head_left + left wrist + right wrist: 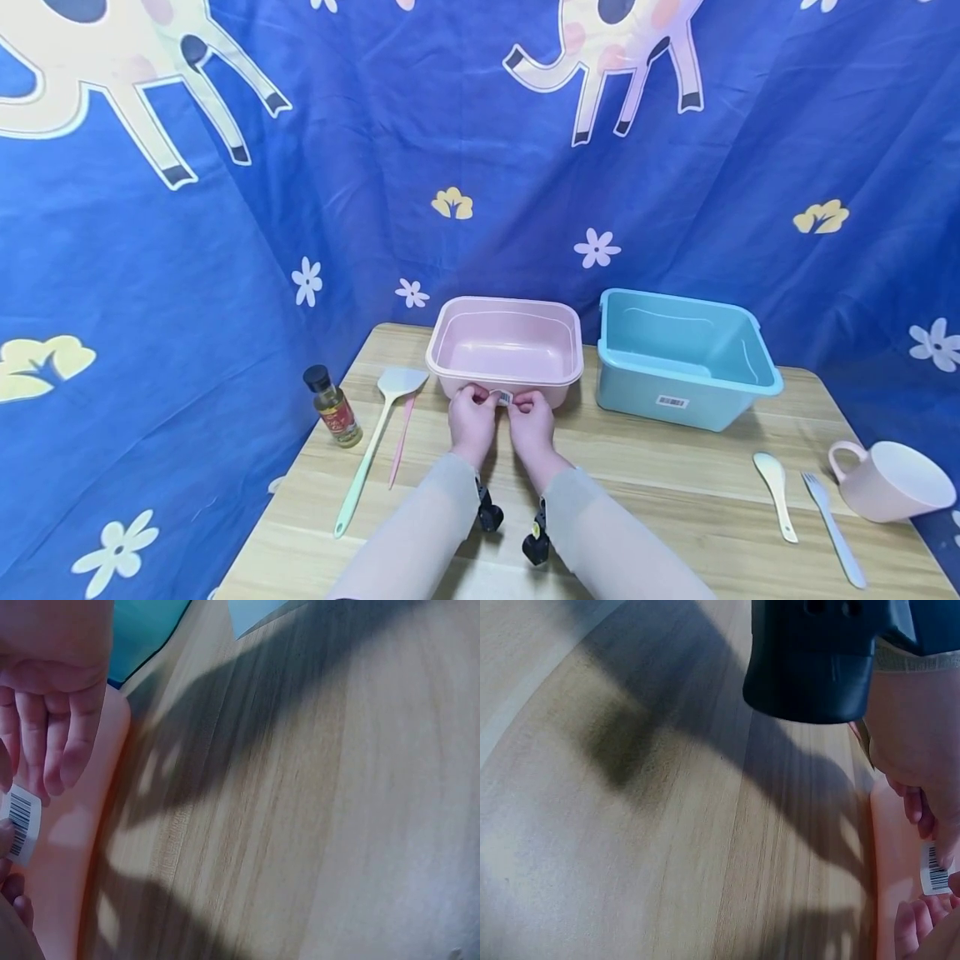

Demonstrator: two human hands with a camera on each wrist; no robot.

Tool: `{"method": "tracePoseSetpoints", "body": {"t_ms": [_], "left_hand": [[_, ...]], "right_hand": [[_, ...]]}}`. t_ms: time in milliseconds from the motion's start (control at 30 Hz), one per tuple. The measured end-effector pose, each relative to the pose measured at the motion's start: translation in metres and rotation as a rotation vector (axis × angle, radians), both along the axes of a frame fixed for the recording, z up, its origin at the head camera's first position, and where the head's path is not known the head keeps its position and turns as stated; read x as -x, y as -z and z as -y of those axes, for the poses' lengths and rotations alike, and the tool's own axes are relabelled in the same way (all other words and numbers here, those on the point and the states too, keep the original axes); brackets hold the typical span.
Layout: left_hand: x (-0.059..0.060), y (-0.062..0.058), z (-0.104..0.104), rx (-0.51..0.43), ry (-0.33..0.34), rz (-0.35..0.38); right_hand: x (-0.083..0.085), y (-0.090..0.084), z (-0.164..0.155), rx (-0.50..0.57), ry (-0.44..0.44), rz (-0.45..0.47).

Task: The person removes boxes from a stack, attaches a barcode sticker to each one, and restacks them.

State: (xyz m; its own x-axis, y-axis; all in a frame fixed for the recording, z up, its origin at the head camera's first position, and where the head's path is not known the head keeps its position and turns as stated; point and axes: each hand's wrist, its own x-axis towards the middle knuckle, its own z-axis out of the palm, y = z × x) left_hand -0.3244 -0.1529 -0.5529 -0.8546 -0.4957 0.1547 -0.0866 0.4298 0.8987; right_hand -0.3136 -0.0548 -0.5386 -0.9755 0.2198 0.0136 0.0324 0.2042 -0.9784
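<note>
A pink plastic basin (558, 392) stands at the back of the wooden table. At the middle of its front wall is a small white barcode sticker (504, 397), curved at its left part. My left hand (472, 421) pinches the sticker's left end between thumb and forefinger. From the other side, my right hand (534, 429) pinches its right end. In the left wrist view the barcode sticker (21, 825) shows between the fingers of both hands. The right wrist view also shows the sticker (935, 868), with fingertips covering part of it.
Right of the basin stands a teal bin (660, 404) with its own label. A sauce bottle (335, 408), spatula (371, 446) and thin pink stick (402, 442) are at left. At right are a white spoon (776, 492), blue fork (834, 529) and pink mug (885, 483).
</note>
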Motion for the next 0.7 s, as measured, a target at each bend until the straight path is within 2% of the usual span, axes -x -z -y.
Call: {"method": "tracePoseSetpoints", "body": {"t_ms": [267, 700], "left_hand": [[-0.0006, -0.0026, -0.0001, -0.022, -0.005, 0.007], [-0.0014, -0.0048, -0.0018, -0.028, -0.013, 0.024]], "right_hand": [[0.0000, 0.0000, -0.0023, 0.010, -0.063, -0.016], [-0.0013, -0.0006, -0.0002, -0.008, -0.078, -0.012]]}}
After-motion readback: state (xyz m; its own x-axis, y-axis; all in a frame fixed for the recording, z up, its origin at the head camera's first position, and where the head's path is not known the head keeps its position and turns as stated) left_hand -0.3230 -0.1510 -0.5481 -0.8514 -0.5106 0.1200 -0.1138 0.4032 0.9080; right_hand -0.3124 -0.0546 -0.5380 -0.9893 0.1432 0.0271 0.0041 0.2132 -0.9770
